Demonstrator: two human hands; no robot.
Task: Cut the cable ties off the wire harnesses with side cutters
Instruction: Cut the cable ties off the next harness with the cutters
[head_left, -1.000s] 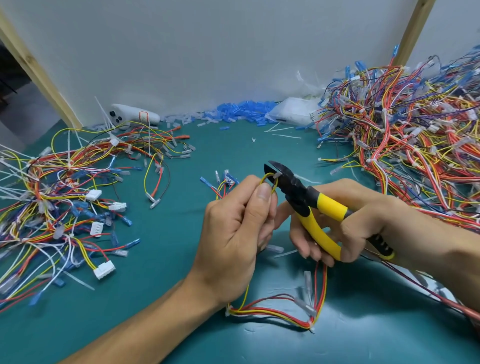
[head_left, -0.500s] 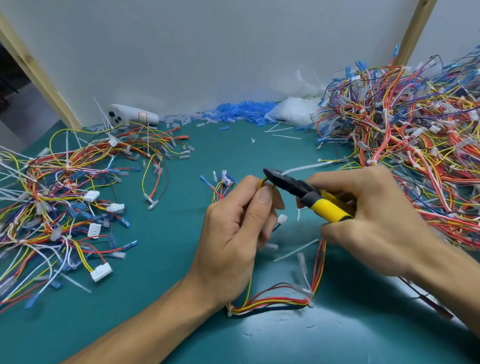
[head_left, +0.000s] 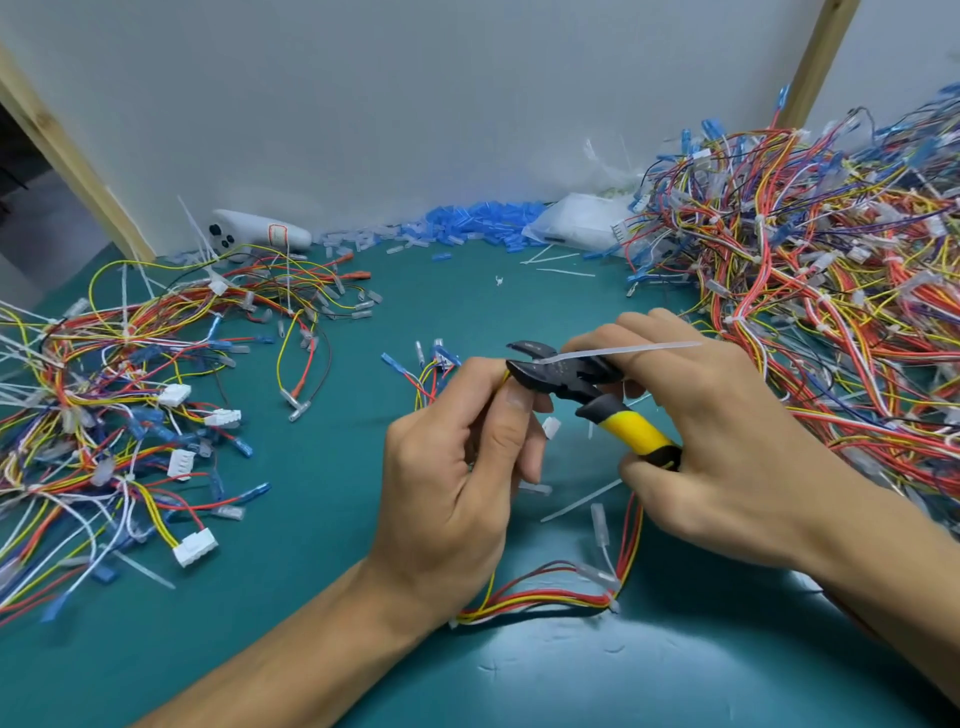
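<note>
The left grip (head_left: 457, 467) is curled round the wire harness (head_left: 545, 600) above the green table (head_left: 322, 519). Just right, the right grip (head_left: 727, 441) is closed round the side cutters (head_left: 582, 387); a white cable tie (head_left: 623, 351) lies across their tip

White controller (head_left: 260, 240) sits at 10 o'clock on the green mat (head_left: 332, 519), blue caps (head_left: 478, 221) at 12, plastic bag (head_left: 582, 226) around 1.

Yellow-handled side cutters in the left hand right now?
No, the yellow-handled black side cutters are gripped by the right hand, while the left hand holds the red and yellow wire harness.
</note>
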